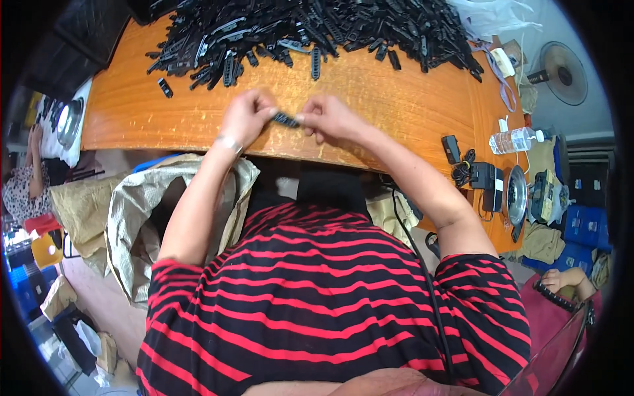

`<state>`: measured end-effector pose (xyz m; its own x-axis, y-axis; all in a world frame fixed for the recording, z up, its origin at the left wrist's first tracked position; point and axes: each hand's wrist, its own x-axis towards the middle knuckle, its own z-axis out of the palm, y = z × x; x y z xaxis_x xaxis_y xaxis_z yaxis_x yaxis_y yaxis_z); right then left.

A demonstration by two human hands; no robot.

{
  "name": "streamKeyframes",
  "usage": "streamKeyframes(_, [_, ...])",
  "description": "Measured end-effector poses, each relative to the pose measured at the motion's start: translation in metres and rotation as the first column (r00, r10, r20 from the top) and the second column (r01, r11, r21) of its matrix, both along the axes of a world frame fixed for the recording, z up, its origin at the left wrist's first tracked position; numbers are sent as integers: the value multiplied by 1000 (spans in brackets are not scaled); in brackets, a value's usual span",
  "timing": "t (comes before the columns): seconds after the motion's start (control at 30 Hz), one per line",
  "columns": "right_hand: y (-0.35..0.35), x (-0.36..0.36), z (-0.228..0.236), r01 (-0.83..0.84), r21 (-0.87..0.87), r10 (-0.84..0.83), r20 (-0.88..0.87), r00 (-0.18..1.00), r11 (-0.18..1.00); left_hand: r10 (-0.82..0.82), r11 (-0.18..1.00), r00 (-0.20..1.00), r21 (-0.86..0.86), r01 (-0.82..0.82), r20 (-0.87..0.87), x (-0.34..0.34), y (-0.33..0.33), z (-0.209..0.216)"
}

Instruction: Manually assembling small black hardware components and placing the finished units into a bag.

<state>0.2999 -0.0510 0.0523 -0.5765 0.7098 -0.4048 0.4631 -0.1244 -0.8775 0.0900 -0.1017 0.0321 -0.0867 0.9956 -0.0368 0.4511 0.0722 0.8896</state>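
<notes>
Above the near edge of the wooden table (185, 115), a small black plastic piece (285, 119) is held between my two hands. My left hand (249, 117) pinches its left end with thumb and fingertips. At its other end, my right hand (328, 119) pinches it in the same way, fingers curled. Both hands are slightly blurred, and the piece's exact kind cannot be made out. Beyond them lies a large heap of slim black plastic pieces (317, 33). One separate black piece (165, 87) rests left of the heap.
An open woven sack (132, 218) stands below the table's left front. A water bottle (515, 140), black adapter with cable (485, 177) and metal bowl (517, 191) are at the right. A fan (561, 74) stands farther right. Other people sit at both sides.
</notes>
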Motion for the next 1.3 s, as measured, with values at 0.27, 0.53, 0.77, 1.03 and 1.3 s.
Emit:
streamKeyframes(0.27, [51,63,1,200,172,-208,29,978,965,-139,975,826,-224,16,-547,-88,-144,129])
streamKeyframes(0.53, [143,108,-12,-27,938,-589,239,772,346,-136,991,890,-73,116,-435,-66,-99,93])
streamKeyframes(0.77, [156,97,-12,-299,842,-492,513,703,450,-137,922,828,236,307,-544,34,34,50])
streamKeyframes(1.03, [89,70,-8,-298,872,-272,418,867,389,-1,943,783,261,209,-623,74,98,3])
streamKeyframes(1.3, [75,73,-8,-79,854,-218,220,951,514,24,901,856,382,206,-517,38,52,0])
